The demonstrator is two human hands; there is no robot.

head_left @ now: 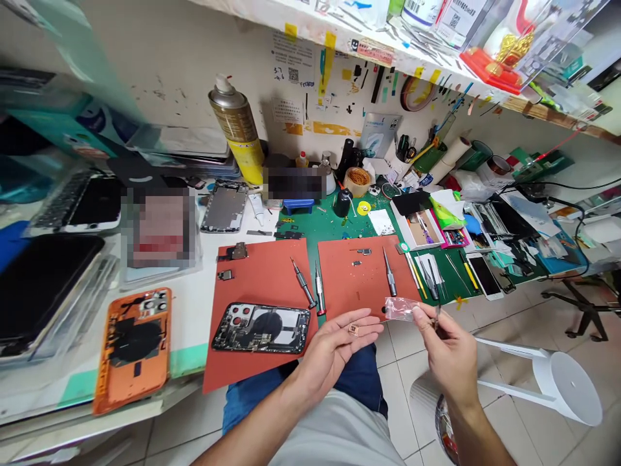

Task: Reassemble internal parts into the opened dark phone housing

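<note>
Palm upward, the left hand (pixel 334 355) lies open and relaxed, with a tiny copper-coloured component (pixel 354 330) resting on its fingers. This flat hold seems suited to keeping so small a piece in view without pinching it. The right hand (pixel 449 355) is closed in a pinch on a clear plastic bag (pixel 400 309), holding it up just beside the component; a thin dark item may also sit in that grip, but it is too small to tell.

Using the opened smartphone housing (pixel 261 328) as the landmark, the hands are just in front of and to its right. It lies on an orange silicone mat (pixel 262 272), probably chosen to stop small parts from sliding. Two precision screwdrivers (pixel 304 283) (pixel 319 289) lie just right of the housing, within easy reach. Farther right, a second orange mat (pixel 359 281) holds another screwdriver (pixel 389 272), while an orange phone back (pixel 133 349) lies left of the housing on the white table (pixel 189 310).
</note>
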